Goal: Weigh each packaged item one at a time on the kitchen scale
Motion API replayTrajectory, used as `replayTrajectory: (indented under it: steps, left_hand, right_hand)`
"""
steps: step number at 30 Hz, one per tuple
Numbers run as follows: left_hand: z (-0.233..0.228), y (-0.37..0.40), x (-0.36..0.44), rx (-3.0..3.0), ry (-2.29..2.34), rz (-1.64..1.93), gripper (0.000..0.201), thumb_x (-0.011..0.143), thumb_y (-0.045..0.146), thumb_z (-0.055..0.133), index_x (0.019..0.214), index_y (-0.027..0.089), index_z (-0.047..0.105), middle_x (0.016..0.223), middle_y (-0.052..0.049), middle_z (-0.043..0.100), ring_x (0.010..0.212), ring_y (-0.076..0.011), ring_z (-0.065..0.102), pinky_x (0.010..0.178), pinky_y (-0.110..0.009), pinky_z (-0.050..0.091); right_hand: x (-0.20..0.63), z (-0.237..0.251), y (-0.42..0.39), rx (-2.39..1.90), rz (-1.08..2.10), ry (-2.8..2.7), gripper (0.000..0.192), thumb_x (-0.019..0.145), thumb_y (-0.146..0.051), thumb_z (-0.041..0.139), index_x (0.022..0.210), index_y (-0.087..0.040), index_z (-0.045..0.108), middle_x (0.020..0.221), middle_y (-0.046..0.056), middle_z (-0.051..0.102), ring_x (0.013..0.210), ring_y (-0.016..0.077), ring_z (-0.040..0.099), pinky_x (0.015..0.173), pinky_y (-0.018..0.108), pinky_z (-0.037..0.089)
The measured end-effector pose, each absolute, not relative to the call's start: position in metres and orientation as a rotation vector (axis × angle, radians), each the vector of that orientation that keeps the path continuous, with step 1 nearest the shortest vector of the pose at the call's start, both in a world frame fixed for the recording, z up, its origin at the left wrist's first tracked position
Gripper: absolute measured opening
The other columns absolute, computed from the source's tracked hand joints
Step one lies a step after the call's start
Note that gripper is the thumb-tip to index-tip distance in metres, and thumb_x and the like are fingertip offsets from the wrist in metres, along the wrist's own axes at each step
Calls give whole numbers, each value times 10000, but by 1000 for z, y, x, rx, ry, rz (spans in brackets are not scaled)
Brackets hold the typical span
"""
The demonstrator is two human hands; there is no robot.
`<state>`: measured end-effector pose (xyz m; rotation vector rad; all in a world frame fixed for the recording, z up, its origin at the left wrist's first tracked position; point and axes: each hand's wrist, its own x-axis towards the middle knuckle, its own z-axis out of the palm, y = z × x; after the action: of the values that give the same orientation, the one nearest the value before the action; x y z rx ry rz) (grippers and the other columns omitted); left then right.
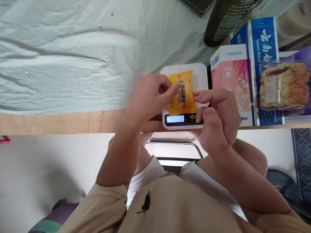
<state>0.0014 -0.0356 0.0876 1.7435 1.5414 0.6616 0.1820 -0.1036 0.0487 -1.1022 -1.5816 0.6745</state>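
Pale green cloth (73, 55) over most of the table, wrinkled, with a bare wooden edge (60, 123) along the near side. White scale (201, 72) sitting at that edge, display (175, 119) lit, digits too small to read. Yellow packet (182, 102) lying on the scale platform, red lettering on its face, lower end reaching down to the display.

Left hand (149, 97) over the packet's left side, fingers curled in, thumb and forefinger pinching the packet's upper left edge. Right hand (216, 116) at the packet's right side, fingers bent and narrow, fingertips (196, 94) touching the right edge; thumb down by the scale's front right corner, near the round button (192, 116). Cannot tell whether the right hand truly grips or only rests against the wrapper.

Just right of the scale, a pink box (230, 74) standing close against it. Beside that, a blue box (264, 38) with white characters, and a clear bag (283, 84) of pale snacks lying across its front. Behind, near the top edge, a dark bottle (225, 19) on its side or tilted, label partly seen. Purple pack (300, 55) at far right, mostly hidden.

Below the table edge: both forearms, a beige shirt (170, 207) with a small black logo (144, 202), white floor, patterned mat (301, 158) at right.
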Motion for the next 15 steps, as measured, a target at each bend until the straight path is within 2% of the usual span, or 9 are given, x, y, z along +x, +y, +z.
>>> replayTrajectory:
  steps: [3,7,10,12,15]
  left_hand:
    - [92,-35,0,1735,1606,660,431,946,328,655,581,207,460,540,38,406,552,-111,335,586,-338,273]
    - [89,-33,1,1747,1604,493,359,917,284,658,593,205,523,558,27,506,570,-121,410,584,-336,296]
    - [87,-34,5,1754,1596,532,338,930,309,657,623,213,554,560,28,496,568,-129,411,597,-342,300]
    - [86,-34,6,1736,1580,652,376,944,341,648,615,219,514,554,30,441,559,-131,382,601,-349,291]
    - [82,-33,4,1727,1544,923,490,970,379,602,572,229,359,559,19,335,557,-133,306,595,-367,261]
  right_hand:
    - [182,51,-102,-1021,635,-1478,163,1053,-367,536,1035,-264,661,958,42,648,909,184,656,535,309,368]
    - [181,53,-101,-1044,623,-1493,193,1053,-386,533,1008,-264,676,922,44,634,741,164,568,543,324,385]
    - [181,53,-102,-1045,632,-1491,191,1054,-388,531,1006,-267,671,923,35,635,693,147,529,553,327,387]
    - [181,52,-103,-1033,645,-1470,181,1046,-381,541,1003,-267,673,916,32,630,683,144,519,559,331,381]
    - [181,51,-102,-1021,665,-1420,181,1028,-389,561,982,-261,680,894,39,617,693,154,521,573,342,383]
